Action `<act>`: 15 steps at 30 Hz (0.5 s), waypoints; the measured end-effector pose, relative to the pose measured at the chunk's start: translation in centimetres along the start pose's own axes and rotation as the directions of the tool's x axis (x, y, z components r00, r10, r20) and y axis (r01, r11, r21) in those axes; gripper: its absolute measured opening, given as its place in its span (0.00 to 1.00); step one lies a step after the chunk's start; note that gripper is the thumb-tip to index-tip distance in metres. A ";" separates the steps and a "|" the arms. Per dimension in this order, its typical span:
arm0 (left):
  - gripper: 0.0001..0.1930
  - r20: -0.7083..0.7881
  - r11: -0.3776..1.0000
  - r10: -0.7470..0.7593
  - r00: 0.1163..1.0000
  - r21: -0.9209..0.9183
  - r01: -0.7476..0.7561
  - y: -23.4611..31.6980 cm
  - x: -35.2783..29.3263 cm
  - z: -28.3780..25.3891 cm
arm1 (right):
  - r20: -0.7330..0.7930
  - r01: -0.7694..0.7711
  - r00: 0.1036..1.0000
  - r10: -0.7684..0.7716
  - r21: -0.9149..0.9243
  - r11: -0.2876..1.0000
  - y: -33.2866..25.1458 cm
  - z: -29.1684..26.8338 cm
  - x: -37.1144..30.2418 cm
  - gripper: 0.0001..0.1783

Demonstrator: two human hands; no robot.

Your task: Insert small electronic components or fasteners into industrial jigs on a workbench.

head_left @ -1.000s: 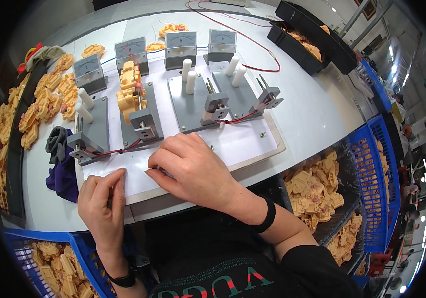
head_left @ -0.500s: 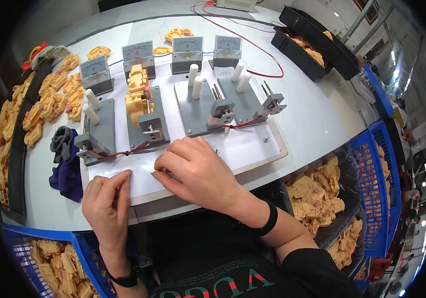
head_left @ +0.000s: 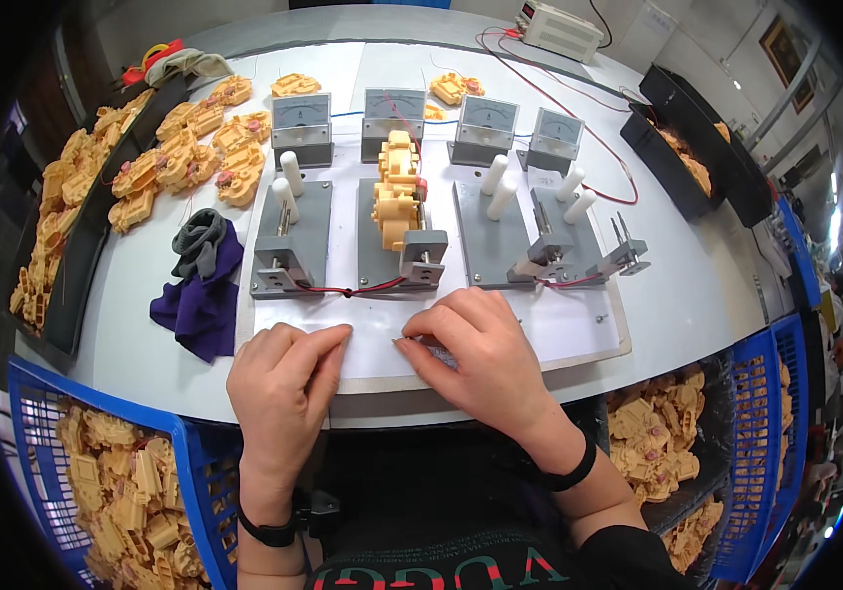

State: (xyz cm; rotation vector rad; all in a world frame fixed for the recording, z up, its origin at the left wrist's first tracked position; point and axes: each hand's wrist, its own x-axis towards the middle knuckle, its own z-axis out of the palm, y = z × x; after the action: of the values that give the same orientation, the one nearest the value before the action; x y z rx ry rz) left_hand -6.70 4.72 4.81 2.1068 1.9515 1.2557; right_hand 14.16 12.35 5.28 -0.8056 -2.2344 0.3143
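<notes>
Both my hands are over the near edge of a white-covered board (head_left: 372, 362), their fingertips facing each other across a small gap. My left hand (head_left: 284, 398) has thumb and index finger drawn together. The thumb and index tips of my right hand (head_left: 485, 364) meet too; whether either pinch contains anything small is hidden. Just beyond stand grey test fixtures (head_left: 296, 221) with white pegs and metal pins, joined by red and black wires (head_left: 348, 291). One fixture bears a yellow plastic gear assembly (head_left: 399, 202); my hands are apart from it.
Analog panel meters (head_left: 487, 123) line the back of the board. Yellow assemblies (head_left: 180, 157) lie at the left, near a purple and grey cloth (head_left: 207, 305). Blue baskets (head_left: 180, 462) flank me below the table edge. Black bins (head_left: 672, 187) and a power supply (head_left: 561, 31) stand farther back.
The whole view has swung, so the board and table sit farther right in the picture. My hands keep nearly the same pose and place by the board's near edge.
</notes>
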 end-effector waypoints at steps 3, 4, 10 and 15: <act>0.07 0.000 1.000 0.003 1.000 0.004 -0.003 0.0 0.0 0.0 | -0.003 0.004 1.000 -0.004 -0.008 1.000 0.1 0.1 0.0 0.09; 0.07 0.001 1.000 0.002 1.000 0.003 -0.002 0.0 0.0 0.0 | -0.006 0.003 1.000 -0.003 -0.007 1.000 0.1 0.1 0.0 0.09; 0.08 -0.025 0.998 0.055 0.998 -0.002 -0.055 -0.2 0.3 0.1 | -0.006 0.007 1.000 -0.007 -0.004 1.000 0.2 0.1 0.1 0.08; 0.08 -0.024 0.998 0.055 0.998 -0.003 -0.055 -0.2 0.3 0.1 | -0.026 0.014 1.000 -0.014 0.002 1.000 0.4 0.1 0.1 0.08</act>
State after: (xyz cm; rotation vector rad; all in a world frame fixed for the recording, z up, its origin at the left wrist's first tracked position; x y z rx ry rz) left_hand -6.78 5.10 4.82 2.1688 1.9114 1.2978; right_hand 14.18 12.68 5.09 -0.7877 -2.2138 0.2980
